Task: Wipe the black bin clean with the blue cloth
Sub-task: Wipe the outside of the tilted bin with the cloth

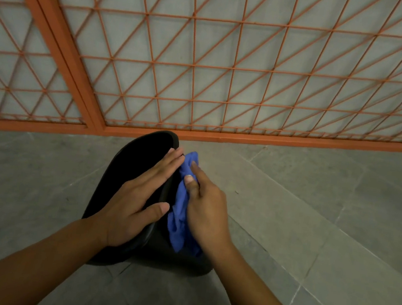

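Black bin (126, 168) on floor | left hand (137, 202) flat on rim | right hand (202, 209) pinching blue cloth (180, 216)

Grey tiled floor (314, 218), crossed by thin pale joint lines. Directly on it, a black bin (124, 180), lying tipped, mouth turned left. Just behind the bin, an orange metal grille (230, 79) standing on the floor, bottom rail along the tiles. Far right of the bin, one small dark spot.
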{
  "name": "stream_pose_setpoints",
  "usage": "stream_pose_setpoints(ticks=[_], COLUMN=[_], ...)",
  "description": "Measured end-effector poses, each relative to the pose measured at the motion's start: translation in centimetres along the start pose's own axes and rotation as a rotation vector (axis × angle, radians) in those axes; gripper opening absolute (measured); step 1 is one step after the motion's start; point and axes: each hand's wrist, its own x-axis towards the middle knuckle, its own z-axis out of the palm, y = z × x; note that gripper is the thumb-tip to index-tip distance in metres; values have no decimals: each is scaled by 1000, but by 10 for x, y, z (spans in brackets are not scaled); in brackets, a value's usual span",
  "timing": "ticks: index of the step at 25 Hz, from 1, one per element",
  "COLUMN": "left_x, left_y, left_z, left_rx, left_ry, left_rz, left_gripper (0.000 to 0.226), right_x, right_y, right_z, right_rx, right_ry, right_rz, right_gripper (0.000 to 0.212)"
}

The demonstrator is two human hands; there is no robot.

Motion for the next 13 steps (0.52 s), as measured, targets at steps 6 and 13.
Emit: stream_pose_setpoints(ticks=[6, 13], left_x=[1, -1], left_y=[-1, -1], left_z=[-2, -5], left_rx=[-7, -12], left_ry=[-8, 3], left_rz=[2, 3], left_gripper=[77, 76], right_x=[23, 33], right_y=[2, -7], right_z=[4, 7], right_rx=[16, 0], right_ry=[34, -20], right_rz=[0, -55], right_gripper=[38, 37])
